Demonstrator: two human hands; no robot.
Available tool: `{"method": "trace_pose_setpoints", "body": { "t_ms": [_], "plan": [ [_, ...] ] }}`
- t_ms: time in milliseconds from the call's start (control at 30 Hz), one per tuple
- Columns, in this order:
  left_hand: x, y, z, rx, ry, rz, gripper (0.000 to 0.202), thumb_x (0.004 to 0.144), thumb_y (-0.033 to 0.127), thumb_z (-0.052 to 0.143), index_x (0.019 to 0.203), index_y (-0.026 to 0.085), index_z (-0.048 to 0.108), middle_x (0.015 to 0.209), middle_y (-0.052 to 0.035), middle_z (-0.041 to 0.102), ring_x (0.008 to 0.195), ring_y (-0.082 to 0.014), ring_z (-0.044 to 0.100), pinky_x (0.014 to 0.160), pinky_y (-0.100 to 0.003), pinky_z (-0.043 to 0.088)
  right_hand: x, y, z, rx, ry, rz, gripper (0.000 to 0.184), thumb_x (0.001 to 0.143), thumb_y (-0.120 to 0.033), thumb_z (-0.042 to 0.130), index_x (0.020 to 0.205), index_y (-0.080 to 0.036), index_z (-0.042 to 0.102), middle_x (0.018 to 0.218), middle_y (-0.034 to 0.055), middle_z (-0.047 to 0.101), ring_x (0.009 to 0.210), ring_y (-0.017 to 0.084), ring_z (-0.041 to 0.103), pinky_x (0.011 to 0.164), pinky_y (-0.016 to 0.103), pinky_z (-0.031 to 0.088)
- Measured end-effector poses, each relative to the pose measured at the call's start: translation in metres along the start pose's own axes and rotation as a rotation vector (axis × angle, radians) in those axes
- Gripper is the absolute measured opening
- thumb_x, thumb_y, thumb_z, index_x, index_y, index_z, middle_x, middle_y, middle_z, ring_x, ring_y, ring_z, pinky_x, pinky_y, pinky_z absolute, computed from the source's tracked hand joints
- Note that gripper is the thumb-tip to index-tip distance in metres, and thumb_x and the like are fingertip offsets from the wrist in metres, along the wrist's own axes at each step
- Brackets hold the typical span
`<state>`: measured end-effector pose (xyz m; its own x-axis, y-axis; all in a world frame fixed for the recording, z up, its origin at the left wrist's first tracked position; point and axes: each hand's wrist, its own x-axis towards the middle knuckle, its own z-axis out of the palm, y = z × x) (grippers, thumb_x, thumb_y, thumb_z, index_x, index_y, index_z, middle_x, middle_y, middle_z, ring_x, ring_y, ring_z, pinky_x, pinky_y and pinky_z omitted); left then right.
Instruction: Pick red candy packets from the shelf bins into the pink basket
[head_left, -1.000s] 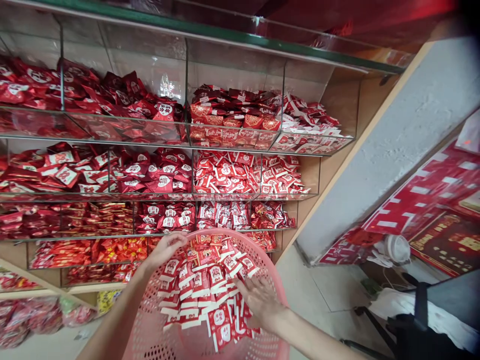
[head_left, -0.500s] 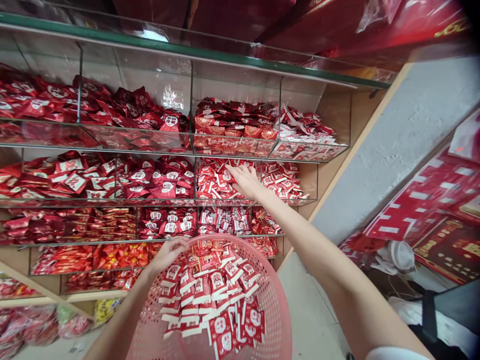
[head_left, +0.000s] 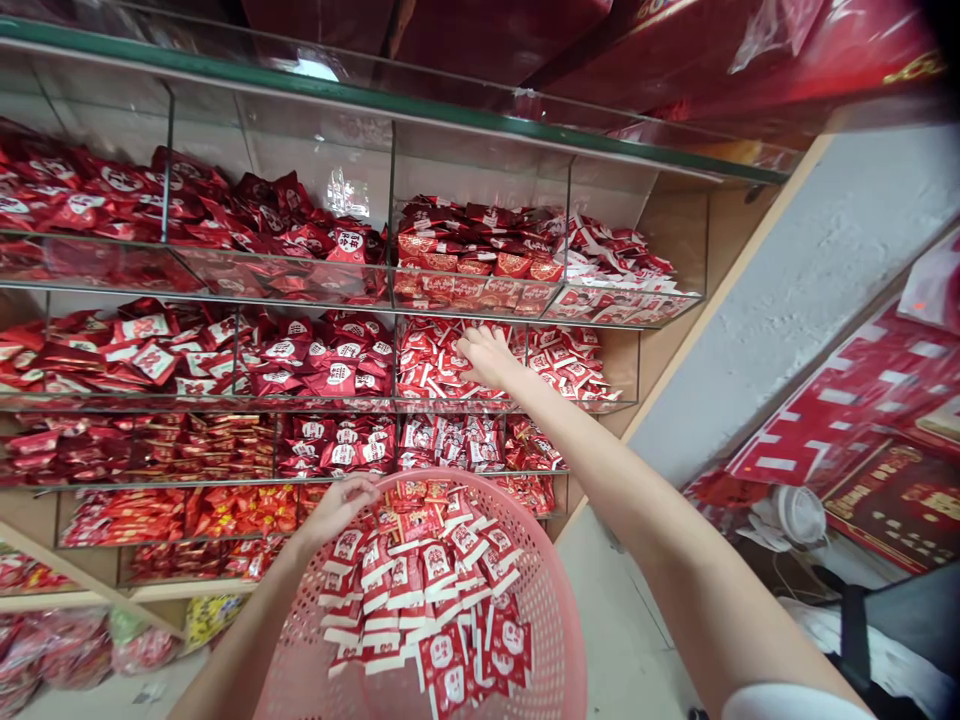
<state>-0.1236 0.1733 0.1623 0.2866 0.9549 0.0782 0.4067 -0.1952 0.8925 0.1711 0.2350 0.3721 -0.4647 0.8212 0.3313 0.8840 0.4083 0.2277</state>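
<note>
My left hand point(head_left: 343, 508) is closed on the far left rim of a pink perforated plastic basket point(head_left: 564, 600). Inside the basket lies a heap of small red-and-white wrapped candies point(head_left: 405, 580). My right hand point(head_left: 487, 357) reaches into a glass-fronted compartment of similar red-and-white wrapped candies point(head_left: 427, 362). Its fingers are curled down and closed among the packets; the fingertips and how many packets they grip are hidden.
Glass shelves point(head_left: 480, 125) with dividers rise in tiers ahead, full of red packets point(head_left: 337, 375). A grey wall point(head_left: 810, 260) stands to the right, with red printed packaging point(head_left: 825, 390) and a white cup point(head_left: 799, 514) below. Bagged goods point(head_left: 75, 645) sit low at left.
My right hand's fingers have curled in from a stretched reach and closed among the candies. The left hand stays on the basket rim. The view has shifted slightly.
</note>
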Motion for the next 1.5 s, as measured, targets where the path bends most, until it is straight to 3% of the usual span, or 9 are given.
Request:
{"method": "trace_pose_setpoints", "body": {
  "t_ms": [300,533,667,800,900,1000,1167,1300,1500],
  "plan": [
    [-0.002,0.003,-0.001,0.048,0.009,0.008,0.023,0.071,0.042,0.061,0.069,0.020,0.067,0.111,-0.0064,0.064,0.106,-0.0235,0.057,0.097,-0.038,0.040,0.000,0.003,0.008,0.103,-0.043,0.063,0.030,0.075,-0.028,0.064,0.096,-0.013,0.050,0.093,0.0083,0.060,0.094,0.025,0.047,0.080,0.038,0.031],
    [-0.001,0.004,-0.001,0.062,0.014,0.016,0.023,0.071,0.043,0.061,0.067,0.021,0.066,0.107,-0.0061,0.066,0.102,-0.0228,0.058,0.096,-0.037,0.040,-0.003,0.003,0.013,0.187,-0.034,0.121,0.030,0.074,-0.028,0.065,0.096,-0.015,0.048,0.095,0.0072,0.060,0.094,0.024,0.048,0.082,0.037,0.029],
    [-0.002,0.006,-0.001,0.051,0.019,0.018,0.023,0.070,0.043,0.062,0.067,0.021,0.067,0.106,-0.0069,0.066,0.102,-0.0228,0.058,0.097,-0.038,0.040,-0.009,0.005,0.004,0.227,0.010,0.144,0.031,0.077,-0.029,0.063,0.099,-0.015,0.046,0.098,0.0070,0.059,0.095,0.024,0.047,0.081,0.036,0.028],
    [-0.001,0.003,-0.001,0.038,0.010,0.003,0.025,0.070,0.045,0.061,0.070,0.021,0.067,0.109,-0.0075,0.065,0.105,-0.0230,0.057,0.096,-0.037,0.041,-0.041,0.000,-0.017,0.282,0.151,0.127,0.034,0.081,-0.031,0.057,0.107,-0.016,0.041,0.104,0.0072,0.057,0.098,0.025,0.045,0.081,0.036,0.028],
    [0.000,0.002,-0.001,0.039,0.006,0.008,0.026,0.070,0.046,0.061,0.069,0.021,0.067,0.109,-0.0067,0.065,0.105,-0.0229,0.057,0.096,-0.037,0.041,-0.086,-0.022,-0.020,0.361,0.137,0.063,0.035,0.084,-0.032,0.052,0.113,-0.017,0.039,0.106,0.0073,0.056,0.099,0.025,0.046,0.081,0.035,0.029],
    [0.000,0.003,0.000,0.029,0.014,0.001,0.027,0.069,0.046,0.062,0.068,0.020,0.068,0.109,-0.0071,0.065,0.104,-0.0233,0.057,0.096,-0.037,0.040,-0.140,-0.060,0.000,0.468,-0.052,-0.036,0.032,0.083,-0.033,0.055,0.109,-0.020,0.043,0.105,0.0062,0.056,0.096,0.022,0.047,0.080,0.033,0.032],
    [-0.002,0.008,0.002,0.023,0.023,-0.035,0.029,0.067,0.048,0.063,0.069,0.020,0.068,0.113,-0.0077,0.063,0.106,-0.0231,0.057,0.096,-0.037,0.041,-0.206,-0.115,0.060,0.558,-0.383,-0.221,0.036,0.078,-0.028,0.064,0.108,-0.020,0.046,0.101,0.0049,0.057,0.094,0.020,0.049,0.082,0.032,0.036],
    [-0.003,0.009,0.002,0.028,0.030,-0.040,0.029,0.067,0.048,0.063,0.068,0.020,0.067,0.115,-0.0070,0.063,0.106,-0.0227,0.057,0.098,-0.037,0.039,-0.226,-0.131,0.088,0.512,-0.479,-0.289,0.037,0.074,-0.028,0.067,0.103,-0.017,0.048,0.100,0.0070,0.058,0.095,0.022,0.050,0.082,0.034,0.037],
    [-0.002,0.008,0.002,0.025,0.031,-0.043,0.026,0.068,0.046,0.063,0.069,0.020,0.067,0.113,-0.0067,0.064,0.106,-0.0238,0.057,0.097,-0.038,0.040,-0.236,-0.138,0.101,0.475,-0.513,-0.320,0.042,0.072,-0.030,0.070,0.106,-0.017,0.048,0.100,0.0074,0.059,0.096,0.023,0.052,0.085,0.035,0.037]
  ]
}}
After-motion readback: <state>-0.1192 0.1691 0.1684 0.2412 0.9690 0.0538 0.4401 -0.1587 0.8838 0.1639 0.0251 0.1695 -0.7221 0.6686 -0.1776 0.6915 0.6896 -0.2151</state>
